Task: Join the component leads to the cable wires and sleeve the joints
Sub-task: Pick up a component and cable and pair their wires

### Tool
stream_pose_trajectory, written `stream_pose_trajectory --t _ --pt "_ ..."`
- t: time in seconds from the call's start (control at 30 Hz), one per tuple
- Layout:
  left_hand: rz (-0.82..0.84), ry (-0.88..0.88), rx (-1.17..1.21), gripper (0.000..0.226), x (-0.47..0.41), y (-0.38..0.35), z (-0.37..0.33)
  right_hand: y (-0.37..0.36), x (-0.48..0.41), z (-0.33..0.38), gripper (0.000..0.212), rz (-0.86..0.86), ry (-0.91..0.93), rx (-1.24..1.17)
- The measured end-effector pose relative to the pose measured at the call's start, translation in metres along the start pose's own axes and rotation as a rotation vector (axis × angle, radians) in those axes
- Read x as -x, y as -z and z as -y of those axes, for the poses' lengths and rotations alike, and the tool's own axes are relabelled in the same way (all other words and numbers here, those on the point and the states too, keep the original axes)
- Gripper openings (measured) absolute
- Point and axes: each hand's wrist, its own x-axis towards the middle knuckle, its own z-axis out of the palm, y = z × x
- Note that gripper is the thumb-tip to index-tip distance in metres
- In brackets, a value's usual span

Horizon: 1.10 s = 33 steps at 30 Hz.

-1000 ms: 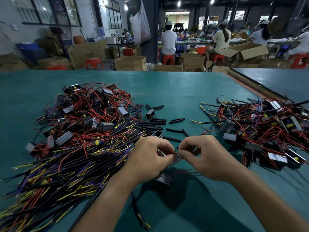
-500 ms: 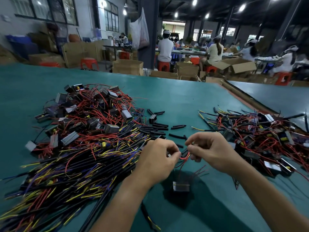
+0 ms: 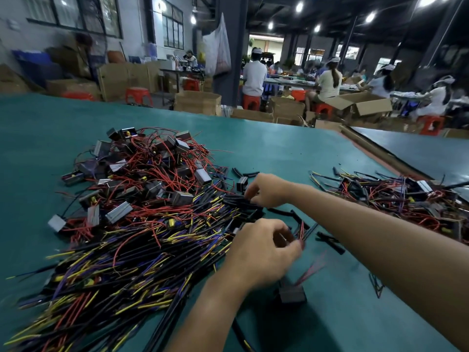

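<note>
1. Our left hand is curled near the front of the green table. It pinches the red leads of one component, with dark wire ends alongside them.
2. That grey component sits low beneath the hand and is blurred. We cannot tell whether it hangs by its leads or rests on the table.
3. Our right hand is apart from the left, stretched farther out to the loose black sleeves at the edge of the cable heap. Its fingers bend down onto them, but we cannot tell whether one is pinched yet.
4. We judge this unit to be mid-cycle. The wires are gathered in the left hand, and we see no sleeve over them, so sleeving is what remains for it.
5. The right-hand pile mixes components with black, yellow and red wires. We take it for finished pieces, though it is too tangled to be sure.
6. To the left lie a mound of unjoined components and a broad spread of cables. Both are larger than the right-hand pile, so we reckon most of the work is ahead.
7. A few spare sleeve pieces lie just beside the right forearm.
</note>
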Motion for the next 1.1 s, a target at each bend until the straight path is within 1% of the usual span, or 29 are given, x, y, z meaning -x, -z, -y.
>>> stream_pose_trajectory --t 0.07,0.17,0.2,0.27,0.33,0.43,0.5,0.6,0.7,0.77,0.8,0.87,0.97,1.0,1.03,1.1 --pt "0.025 -0.014 0.041 0.028 -0.002 -0.001 0.001 -0.005 -0.014 0.001 0.035 -0.006 0.013 0.108" --pt "0.018 -0.045 0.069 0.014 -0.004 -0.001 0.006 -0.011 -0.024 -0.001 0.032 -0.018 0.024 0.209" --pt "0.012 -0.048 0.072 0.014 -0.005 -0.001 0.008 -0.012 -0.025 -0.003 0.032 -0.038 0.033 0.232" --pt "0.011 -0.040 0.086 0.022 -0.005 -0.003 0.008 -0.013 -0.024 -0.003 0.034 -0.085 0.059 0.258" --pt "0.023 -0.024 0.134 0.027 -0.005 -0.003 0.006 -0.015 -0.022 -0.004 0.028 -0.102 0.084 0.267" --pt "0.032 0.036 0.276 0.016 -0.005 -0.001 0.005 -0.018 -0.015 -0.006 0.017 -0.139 0.070 0.222" --pt "0.032 0.065 0.369 0.008 -0.006 0.004 0.005 -0.018 -0.009 -0.012 0.012 -0.228 0.025 0.111" --pt "0.027 0.093 0.473 0.008 -0.007 0.009 0.004 -0.021 0.004 -0.027 0.015 -0.314 -0.047 -0.058" --pt "0.054 0.102 0.500 0.009 -0.004 0.007 -0.003 -0.026 0.016 -0.040 0.022 -0.338 -0.109 -0.013" --pt "0.073 0.108 0.498 0.007 -0.003 0.006 -0.005 -0.027 0.019 -0.041 0.023 -0.365 -0.086 0.043" --pt "0.081 0.116 0.487 0.007 -0.003 0.006 -0.005 -0.026 0.019 -0.038 0.021 -0.352 -0.049 0.054" --pt "0.087 0.132 0.462 0.012 -0.003 0.006 -0.004 -0.026 0.014 -0.029 0.019 -0.267 0.021 0.079" --pt "0.082 0.152 0.418 0.023 -0.004 0.006 -0.002 -0.023 0.008 -0.017 0.032 -0.144 0.050 0.173" --pt "0.081 0.156 0.397 0.025 -0.004 0.006 -0.003 -0.022 0.007 -0.016 0.034 -0.117 0.051 0.184" --pt "0.080 0.160 0.383 0.027 -0.004 0.006 -0.003 -0.020 0.007 -0.015 0.032 -0.093 0.052 0.191" --pt "0.086 0.162 0.383 0.032 -0.003 0.007 -0.004 -0.015 0.013 -0.015 0.021 -0.069 0.041 0.205"
